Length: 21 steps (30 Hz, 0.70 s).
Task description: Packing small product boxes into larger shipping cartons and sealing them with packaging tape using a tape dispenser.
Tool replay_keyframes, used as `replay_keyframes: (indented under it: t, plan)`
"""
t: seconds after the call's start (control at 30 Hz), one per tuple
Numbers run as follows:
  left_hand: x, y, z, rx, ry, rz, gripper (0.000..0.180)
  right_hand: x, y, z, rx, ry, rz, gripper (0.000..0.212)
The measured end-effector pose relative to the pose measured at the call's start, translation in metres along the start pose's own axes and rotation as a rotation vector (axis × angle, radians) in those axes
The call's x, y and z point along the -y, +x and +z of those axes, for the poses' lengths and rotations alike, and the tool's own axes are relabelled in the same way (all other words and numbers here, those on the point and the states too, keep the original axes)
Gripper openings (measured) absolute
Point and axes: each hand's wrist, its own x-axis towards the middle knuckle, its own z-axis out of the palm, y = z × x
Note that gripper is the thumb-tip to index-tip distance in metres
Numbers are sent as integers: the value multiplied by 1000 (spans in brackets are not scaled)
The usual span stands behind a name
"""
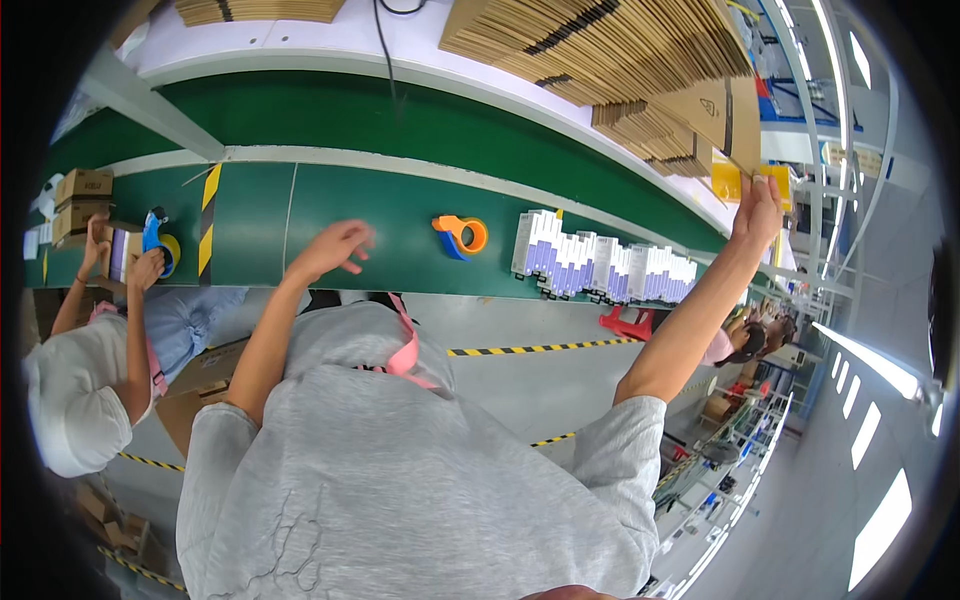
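Observation:
My right hand (759,207) is raised at the far right, its fingers closed on the lower edge of a flat folded cardboard box (715,110). That box stands at the right end of a long row of flattened brown cardboard boxes (600,45) on the upper shelf. Over the green bench my left hand (335,248) hovers with its fingers apart, slightly blurred, holding nothing. To its right lies an orange and blue tape dispenser (461,237). Further right, several white and purple small boxes (600,267) stand in a row along the bench's near edge.
The green bench (250,215) runs left to right beneath the white shelf (330,62). At the left a co-worker (85,390) handles a carton beside a blue tape dispenser (155,235) and stacked brown boxes (80,205). A red stool (628,322) stands behind the bench edge.

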Motion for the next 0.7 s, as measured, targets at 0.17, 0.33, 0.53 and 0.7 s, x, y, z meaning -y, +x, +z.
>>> replay_keyframes:
  t: [0.17,0.33,0.53,0.7]
  plan:
    - [-78,13,50,237,-11,212,32,15,-54,-23,-43,-39,-2,50]
    - [-124,0,88,391,-110,351,34,-4,-168,-101,-169,272,225,41]
    - [-159,-47,120,583,-322,438,63,-79,-393,-103,141,207,457,64]
    - [-139,31,136,135,-61,530,57,-165,-346,-20,52,414,650,69]
